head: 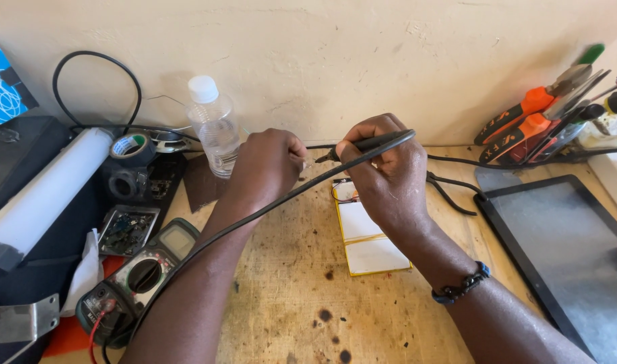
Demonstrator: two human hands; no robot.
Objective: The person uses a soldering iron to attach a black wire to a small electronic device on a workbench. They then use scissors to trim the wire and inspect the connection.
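A slim black corded soldering iron [362, 144] is gripped pen-like in the right hand [389, 172], tip toward the closed left hand [271, 162], whose contents cannot be told. Both are held above a flat white battery pack [365, 236] on the scorched wooden tabletop [301, 296].

bottle [214, 131] | tape roll [132, 148] | multimeter [136, 280] | tablet [564, 253] | screwdrivers [531, 114]

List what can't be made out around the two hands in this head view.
- Left hand: whatever it pinches is hidden by its own curled fingers.
- Soldering iron tip: too small, partly behind the right hand.
- Flat white battery pack: upper part covered by the right hand.
- Tablet: cut off by the right and bottom edges.
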